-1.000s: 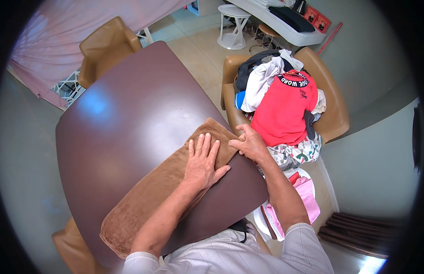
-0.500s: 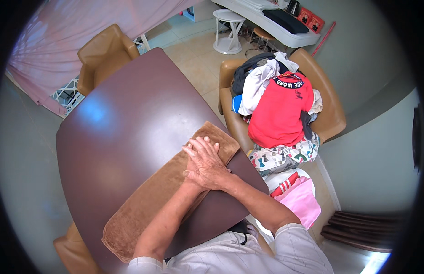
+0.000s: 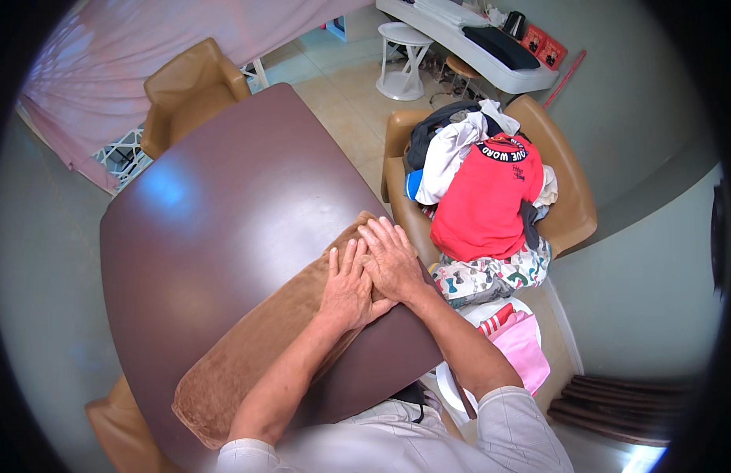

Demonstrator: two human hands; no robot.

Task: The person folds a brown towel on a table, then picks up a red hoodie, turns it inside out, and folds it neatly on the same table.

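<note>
A long brown plush towel [image 3: 247, 355], folded into a strip, lies slantwise across the dark purple-brown table [image 3: 200, 260]. My left hand [image 3: 348, 285] rests flat on the towel's far right part, fingers stretched out. Beside it, my right hand [image 3: 393, 260] lies spread over the towel's far end, its thumb side overlapping the edge of my left hand. Both palms face down and neither hand grips anything. The towel's far right corner is mostly hidden under my right hand.
A tan armchair [image 3: 570, 177] right of the table holds piled clothes, with a red shirt [image 3: 487, 201] on top. Pink cloth [image 3: 523, 351] lies on a white stool beside my right arm. Another tan armchair [image 3: 196, 91] stands at the far left. A white round stool [image 3: 402, 63] stands farther back.
My hands were stacked, the right over the left. They have moved apart to lie side by side, the right sliding right toward the towel's far end.
</note>
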